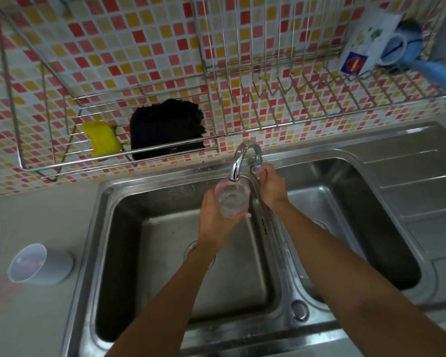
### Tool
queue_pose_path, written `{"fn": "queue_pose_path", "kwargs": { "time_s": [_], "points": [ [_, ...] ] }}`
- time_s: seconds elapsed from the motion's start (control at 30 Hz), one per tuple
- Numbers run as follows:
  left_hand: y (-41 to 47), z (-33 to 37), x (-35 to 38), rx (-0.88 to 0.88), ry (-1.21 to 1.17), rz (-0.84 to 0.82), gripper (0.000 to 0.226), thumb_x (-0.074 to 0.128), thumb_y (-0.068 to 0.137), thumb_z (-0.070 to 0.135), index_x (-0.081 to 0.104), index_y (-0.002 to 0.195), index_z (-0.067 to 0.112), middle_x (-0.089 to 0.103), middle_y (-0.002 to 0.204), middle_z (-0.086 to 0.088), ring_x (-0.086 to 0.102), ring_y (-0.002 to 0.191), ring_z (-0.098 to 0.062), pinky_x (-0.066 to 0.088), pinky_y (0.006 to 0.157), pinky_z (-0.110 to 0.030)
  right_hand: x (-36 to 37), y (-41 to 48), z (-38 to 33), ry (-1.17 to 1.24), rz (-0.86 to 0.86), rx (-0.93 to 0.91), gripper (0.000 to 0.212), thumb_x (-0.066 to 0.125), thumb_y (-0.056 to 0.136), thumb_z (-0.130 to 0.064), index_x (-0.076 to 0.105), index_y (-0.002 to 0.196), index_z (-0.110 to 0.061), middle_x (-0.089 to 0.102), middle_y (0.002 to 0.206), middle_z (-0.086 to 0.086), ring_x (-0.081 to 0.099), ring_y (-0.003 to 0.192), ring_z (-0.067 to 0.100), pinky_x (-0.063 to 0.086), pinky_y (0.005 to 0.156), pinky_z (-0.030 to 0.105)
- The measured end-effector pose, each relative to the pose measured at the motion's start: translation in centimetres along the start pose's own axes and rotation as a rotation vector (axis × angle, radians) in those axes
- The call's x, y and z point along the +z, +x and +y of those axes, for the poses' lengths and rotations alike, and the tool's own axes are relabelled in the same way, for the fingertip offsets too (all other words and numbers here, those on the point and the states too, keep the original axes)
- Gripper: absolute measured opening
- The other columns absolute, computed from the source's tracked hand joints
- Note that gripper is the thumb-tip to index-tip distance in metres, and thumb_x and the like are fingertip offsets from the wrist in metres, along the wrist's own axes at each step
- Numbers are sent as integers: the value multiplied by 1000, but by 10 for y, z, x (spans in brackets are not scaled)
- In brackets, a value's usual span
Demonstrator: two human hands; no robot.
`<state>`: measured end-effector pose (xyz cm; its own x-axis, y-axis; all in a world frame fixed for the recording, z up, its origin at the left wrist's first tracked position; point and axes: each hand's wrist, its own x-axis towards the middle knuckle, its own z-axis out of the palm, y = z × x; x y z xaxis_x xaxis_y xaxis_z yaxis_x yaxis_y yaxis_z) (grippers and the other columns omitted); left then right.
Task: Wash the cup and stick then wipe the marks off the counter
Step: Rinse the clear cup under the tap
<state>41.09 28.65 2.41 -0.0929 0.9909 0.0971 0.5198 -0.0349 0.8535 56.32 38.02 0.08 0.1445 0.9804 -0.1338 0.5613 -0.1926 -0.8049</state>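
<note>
My left hand (214,215) holds a clear plastic cup (232,199) under the spout of the chrome tap (242,158), over the left basin of the steel sink (150,222). Water sits in the cup. My right hand (271,186) is closed around the tap handle (256,168) just right of the spout. A second translucent cup (40,264) lies on its side on the grey counter (36,318) at the left, with a faint red mark (0,292) on the counter beside it. No stick is visible.
A wire rack (62,161) on the mosaic wall holds a yellow sponge (101,137) and a black cloth (165,130). A wire dish rack (319,109) on the right holds a white carton (366,39) and a blue mug (402,45). The right basin (371,228) and drainboard (422,191) lie to the right.
</note>
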Motion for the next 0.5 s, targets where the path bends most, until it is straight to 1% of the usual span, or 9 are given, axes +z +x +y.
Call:
{"fn": "queue_pose_path", "kwargs": {
  "time_s": [0.1, 0.2, 0.33, 0.43, 0.5],
  "points": [
    [0, -1, 3, -41, -5, 12, 84, 92, 53, 31, 50, 125, 29, 54, 118, 8, 54, 109, -9, 51, 89, -24, -2, 2, 2, -3, -16, -5, 32, 34, 102, -33, 53, 108, -8, 59, 89, 10, 52, 75, 23, 36, 68, 29],
    [2, 2, 6, -79, -17, 35, 84, 92, 53, 30, 48, 124, 27, 54, 118, 6, 55, 108, -11, 48, 85, -18, -1, 2, 3, 11, -16, -2, 28, 35, 102, -31, 52, 106, -10, 57, 87, 7, 53, 76, 23, 35, 67, 27],
    [7, 2, 11, -72, -17, 25, 84, 92, 53, 32, 48, 125, 27, 54, 117, 6, 56, 107, -12, 53, 89, -29, -2, 2, 4, -13, -25, -31, 29, 35, 101, -33, 51, 107, -9, 56, 88, 6, 51, 75, 22, 34, 67, 28],
    [9, 2, 12, -59, 13, 25, 87, 92, 54, 34, 47, 128, 25, 52, 117, 7, 54, 109, -11, 50, 90, -25, -2, 2, 4, -17, -30, -29, 30, 33, 102, -33, 51, 108, -10, 58, 90, 7, 50, 76, 21, 34, 68, 27],
    [11, 2, 10, -57, 13, 30, 87, 92, 53, 36, 48, 127, 27, 52, 116, 8, 54, 109, -10, 50, 90, -25, -3, 3, 5, -23, -26, -27, 30, 33, 102, -34, 51, 108, -11, 62, 94, 11, 49, 75, 21, 34, 69, 28]
  ]
}}
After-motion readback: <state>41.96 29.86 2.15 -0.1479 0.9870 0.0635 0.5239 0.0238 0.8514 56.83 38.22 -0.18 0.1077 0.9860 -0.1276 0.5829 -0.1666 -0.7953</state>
